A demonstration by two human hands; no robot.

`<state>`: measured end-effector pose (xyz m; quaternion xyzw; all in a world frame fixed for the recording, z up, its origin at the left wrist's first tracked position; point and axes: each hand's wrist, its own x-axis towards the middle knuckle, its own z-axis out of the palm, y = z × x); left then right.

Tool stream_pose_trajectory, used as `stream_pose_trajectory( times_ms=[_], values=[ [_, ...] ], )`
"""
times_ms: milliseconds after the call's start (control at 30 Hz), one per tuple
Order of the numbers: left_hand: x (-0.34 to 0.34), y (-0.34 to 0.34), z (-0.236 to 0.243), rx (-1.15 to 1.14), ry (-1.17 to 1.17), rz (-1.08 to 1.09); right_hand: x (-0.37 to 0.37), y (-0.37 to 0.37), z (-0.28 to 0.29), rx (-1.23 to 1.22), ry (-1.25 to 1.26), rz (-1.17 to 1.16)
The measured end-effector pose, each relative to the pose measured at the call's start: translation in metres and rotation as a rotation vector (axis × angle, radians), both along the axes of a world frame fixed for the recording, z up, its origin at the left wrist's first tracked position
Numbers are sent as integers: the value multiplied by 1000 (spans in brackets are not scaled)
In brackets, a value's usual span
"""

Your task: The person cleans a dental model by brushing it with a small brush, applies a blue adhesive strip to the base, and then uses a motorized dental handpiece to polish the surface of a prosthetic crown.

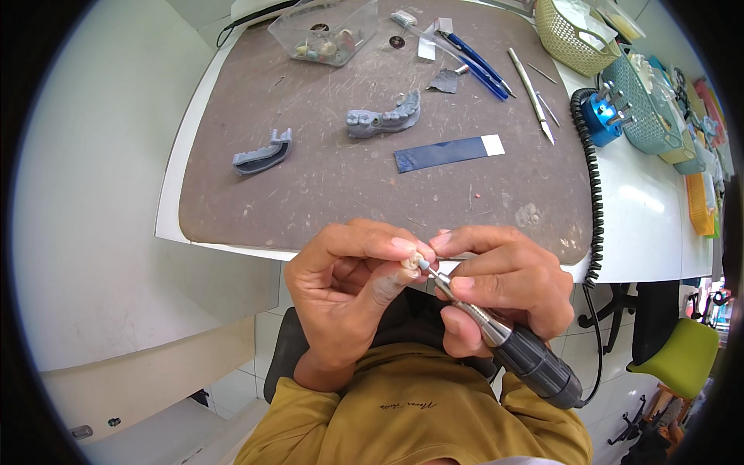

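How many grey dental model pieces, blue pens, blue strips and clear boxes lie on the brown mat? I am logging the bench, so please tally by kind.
Grey dental model pieces: 2, the arch with teeth and the curved base piece
Blue pens: 2
Blue strips with a white end: 1
Clear plastic boxes: 1
Total: 6

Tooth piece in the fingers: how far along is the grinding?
In hand: left hand pinches a small pale tooth piece; right hand puts the handpiece tip on it. Done: can't tell. Left: the grey jaw model and grey arch segment lie untouched on the mat.
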<state>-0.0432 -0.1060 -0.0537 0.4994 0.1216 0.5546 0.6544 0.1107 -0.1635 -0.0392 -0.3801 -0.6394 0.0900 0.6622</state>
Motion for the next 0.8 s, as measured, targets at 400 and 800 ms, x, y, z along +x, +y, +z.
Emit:
stream_pose_trajectory(
  times_ms=[400, 800],
  values=[
    [0, 0, 0, -2, -2, 4, 0, 0, 0, 4, 6, 7],
    [0, 0, 0, -5, 7, 6, 0, 0, 1, 5, 21, 6]
  ],
)
